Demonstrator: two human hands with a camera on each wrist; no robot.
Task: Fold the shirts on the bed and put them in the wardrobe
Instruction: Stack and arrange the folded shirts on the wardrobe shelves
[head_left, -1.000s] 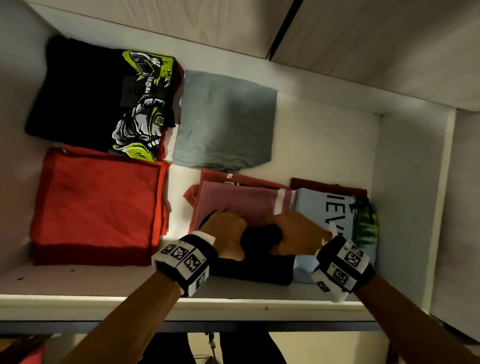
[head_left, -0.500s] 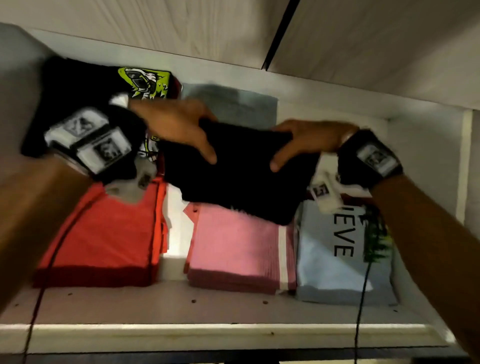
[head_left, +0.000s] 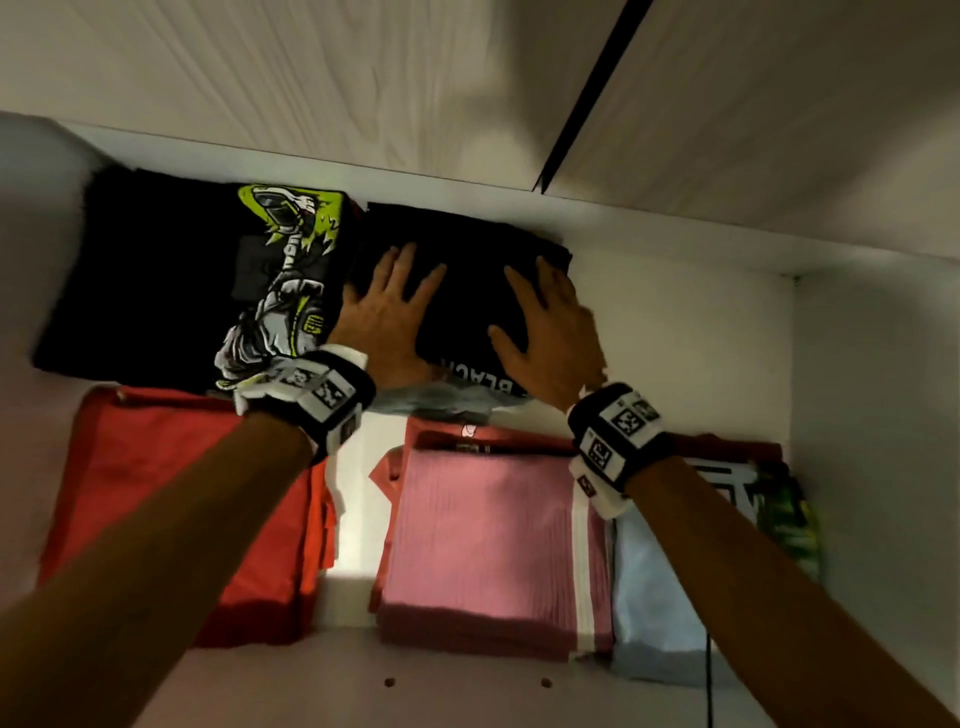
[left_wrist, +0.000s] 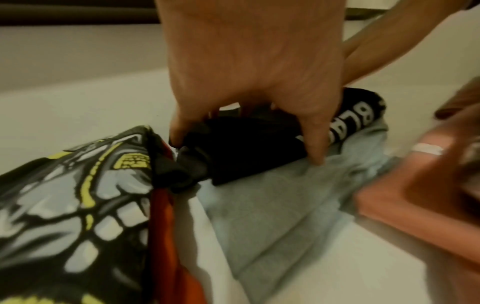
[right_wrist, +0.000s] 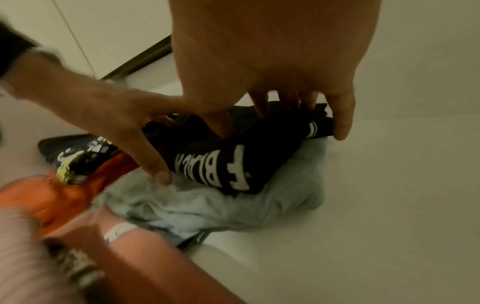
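Note:
A folded black shirt (head_left: 467, 291) with white lettering lies on top of a folded grey shirt (head_left: 441, 402) at the back middle of the wardrobe shelf. My left hand (head_left: 387, 312) lies flat on its left half with the fingers spread. My right hand (head_left: 545, 322) presses flat on its right half, thumb along the front edge. In the left wrist view the left hand (left_wrist: 246, 61) points down onto the black shirt (left_wrist: 246, 154), its thumb touching the grey shirt (left_wrist: 272, 205). The right wrist view has the right hand (right_wrist: 272, 51) over the black shirt (right_wrist: 215, 156).
A black graphic shirt (head_left: 182, 275) lies at the back left, touching the black shirt's left edge. Along the front lie a red stack (head_left: 171, 493), a pink striped shirt (head_left: 493, 545) and a light blue printed shirt (head_left: 660, 597). The wardrobe's side wall (head_left: 872, 415) stands at the right.
Both hands carried the black shirt from the shelf's front up over the pink stack to the back and laid it on the grey shirt. Their grip has opened into flat palms.

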